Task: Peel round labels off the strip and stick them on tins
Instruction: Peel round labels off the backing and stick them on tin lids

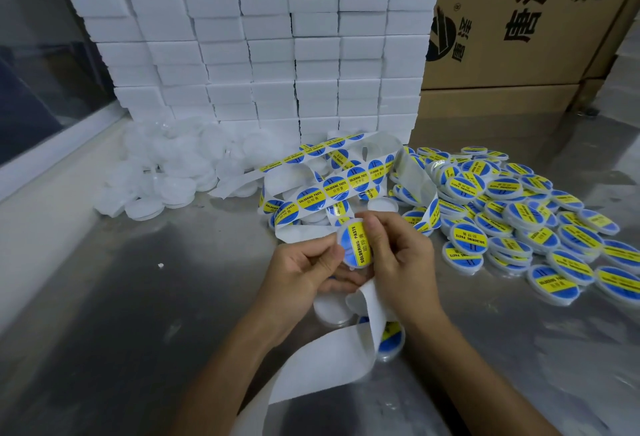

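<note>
Both hands hold one small round tin (354, 243) with a blue and yellow "SOLDERING PASTE" label on its top, just above the metal table. My left hand (304, 273) grips its left edge. My right hand (398, 252) presses on its right side with the thumb on the label. The label strip (332, 189) curls across the table behind the hands, with several round labels on it. Its bare white backing (332, 359) trails down under my wrists. An unlabelled white tin (329, 311) and a labelled one (391, 340) lie below the hands.
A heap of labelled tins (526, 214) covers the table at the right. A pile of plain white tins (166, 172) lies at the left. Stacked white boxes (263, 40) and brown cartons (519, 20) wall off the back. Bare metal table (121, 314) lies at the front left.
</note>
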